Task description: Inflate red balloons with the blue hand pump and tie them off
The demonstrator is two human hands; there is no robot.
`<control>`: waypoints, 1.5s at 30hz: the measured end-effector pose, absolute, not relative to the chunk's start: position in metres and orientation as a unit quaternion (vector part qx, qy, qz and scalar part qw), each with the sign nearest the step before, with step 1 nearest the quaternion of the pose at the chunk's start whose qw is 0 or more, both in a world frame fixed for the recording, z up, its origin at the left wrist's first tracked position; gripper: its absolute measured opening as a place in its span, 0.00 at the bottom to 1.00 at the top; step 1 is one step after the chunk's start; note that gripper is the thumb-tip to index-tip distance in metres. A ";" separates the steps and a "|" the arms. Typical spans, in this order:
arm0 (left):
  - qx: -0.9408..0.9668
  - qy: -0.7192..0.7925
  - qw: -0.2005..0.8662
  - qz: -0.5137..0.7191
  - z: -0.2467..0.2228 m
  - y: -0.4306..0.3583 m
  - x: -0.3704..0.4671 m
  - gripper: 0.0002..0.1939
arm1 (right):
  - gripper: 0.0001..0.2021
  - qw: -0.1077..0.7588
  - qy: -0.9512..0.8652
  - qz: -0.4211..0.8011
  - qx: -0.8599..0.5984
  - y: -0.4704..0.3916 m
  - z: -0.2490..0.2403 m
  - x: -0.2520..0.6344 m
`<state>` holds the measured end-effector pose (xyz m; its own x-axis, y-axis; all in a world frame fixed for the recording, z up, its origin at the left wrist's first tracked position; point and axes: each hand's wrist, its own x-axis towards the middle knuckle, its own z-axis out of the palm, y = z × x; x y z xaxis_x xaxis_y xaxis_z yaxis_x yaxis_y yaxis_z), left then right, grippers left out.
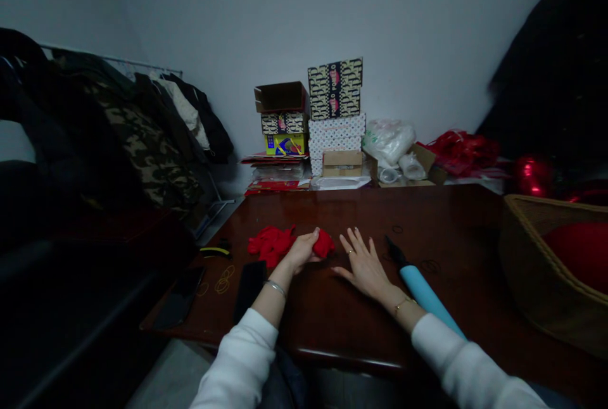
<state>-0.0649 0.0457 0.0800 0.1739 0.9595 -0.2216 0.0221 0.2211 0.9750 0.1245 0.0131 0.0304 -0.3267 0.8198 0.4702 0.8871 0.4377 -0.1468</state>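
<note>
My left hand (304,251) is closed around a small bunched piece of red cloth (323,244), its thumb on top. Just left of it a crumpled heap of red cloth (270,244) lies on the table; whether the two join is hidden behind the hand. Fingers spread and palm down, my right hand (365,264) hovers over or rests on the tabletop, holding nothing. To its right lies a light-blue cylinder with a black tapered end (422,289). Dark thin loops (430,266) lie near it.
The brown table (351,327) carries yellow rubber bands (225,279), a yellow-and-black item (215,251), a dark phone-like slab (179,298) and a black flat object (249,285). A wicker basket (527,270) with red contents stands right. Stacked boxes (336,137) line the wall.
</note>
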 end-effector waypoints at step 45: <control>0.200 0.396 0.763 0.470 0.036 0.016 -0.019 0.38 | 0.13 0.292 -0.745 -0.011 -0.599 -0.001 0.049 0.122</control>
<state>-0.0192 0.0156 0.0360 0.2434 0.8763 -0.4158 -0.5585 0.4771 0.6785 0.1218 -0.0014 0.0491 -0.1112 0.8868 0.4486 0.9001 0.2813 -0.3328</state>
